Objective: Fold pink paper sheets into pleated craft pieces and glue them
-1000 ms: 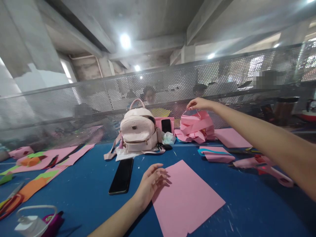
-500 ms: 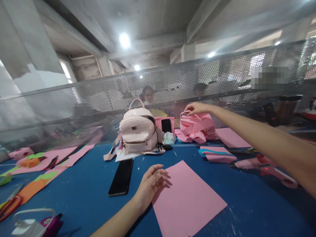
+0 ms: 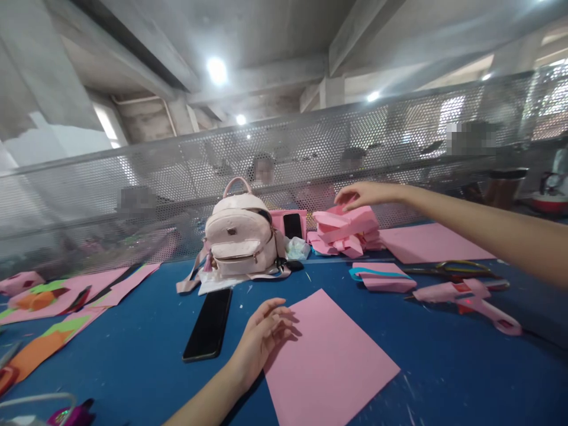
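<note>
A square pink sheet [image 3: 332,361] lies flat on the blue table in front of me. At its left edge is my left hand [image 3: 265,331], open, its fingers loosely bent over the sheet and gripping nothing. My right hand [image 3: 369,194] reaches across to a heap of folded pink pieces [image 3: 348,228] near the mesh divider. It hovers at the top of the heap, fingers curved and apart, with nothing visible in them. Whether the fingertips touch the uppermost piece I cannot tell.
A pink glue gun [image 3: 470,299], dark-bladed scissors [image 3: 452,270] and a folded pink piece with a blue strip [image 3: 386,277] lie right. A white backpack [image 3: 239,231] stands behind a black phone [image 3: 207,325]. Orange and green pieces [image 3: 47,349] lie left; a mesh divider [image 3: 186,177] closes the back.
My right hand has lifted slightly and shifted right over the heap, its fingers now further apart. My left hand stays by the sheet. The whole view has swung a little to the right.
</note>
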Action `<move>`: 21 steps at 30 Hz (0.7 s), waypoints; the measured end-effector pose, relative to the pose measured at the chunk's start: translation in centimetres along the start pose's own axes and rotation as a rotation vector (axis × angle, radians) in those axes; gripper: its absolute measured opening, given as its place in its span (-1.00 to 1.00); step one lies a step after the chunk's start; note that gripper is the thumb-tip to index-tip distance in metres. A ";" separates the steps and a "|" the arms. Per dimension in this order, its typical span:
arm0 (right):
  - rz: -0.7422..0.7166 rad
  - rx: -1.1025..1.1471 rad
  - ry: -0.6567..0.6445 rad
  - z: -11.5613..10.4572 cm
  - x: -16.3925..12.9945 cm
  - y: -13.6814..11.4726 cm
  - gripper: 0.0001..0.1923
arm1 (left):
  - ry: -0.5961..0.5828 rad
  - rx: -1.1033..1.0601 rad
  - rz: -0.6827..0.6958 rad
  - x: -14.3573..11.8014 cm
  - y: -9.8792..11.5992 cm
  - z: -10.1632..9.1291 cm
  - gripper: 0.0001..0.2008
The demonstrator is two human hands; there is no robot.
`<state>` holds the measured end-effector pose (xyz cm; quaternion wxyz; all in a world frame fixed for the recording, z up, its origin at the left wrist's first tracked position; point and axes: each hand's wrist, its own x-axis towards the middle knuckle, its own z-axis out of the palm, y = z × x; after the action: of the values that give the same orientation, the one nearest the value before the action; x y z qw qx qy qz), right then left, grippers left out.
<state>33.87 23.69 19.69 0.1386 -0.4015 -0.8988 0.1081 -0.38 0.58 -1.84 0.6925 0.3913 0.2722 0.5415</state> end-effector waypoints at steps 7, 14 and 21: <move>0.017 -0.022 0.035 0.3 -2.6 1.2 -0.60 | 0.017 0.000 -0.013 0.1 0.0 0.2 -0.79; 0.166 -0.158 -0.016 0.8 -6.3 6.9 -0.72 | 0.010 -0.003 -0.013 0.1 0.1 0.4 -0.79; 0.260 -0.234 -0.308 6.2 -11.5 13.1 -0.79 | 0.009 -0.002 -0.023 0.3 0.2 0.6 -0.80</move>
<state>48.23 23.11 8.02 -0.0628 -0.5058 -0.8566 0.0803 0.05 0.71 -1.36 0.6977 0.3851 0.2794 0.5355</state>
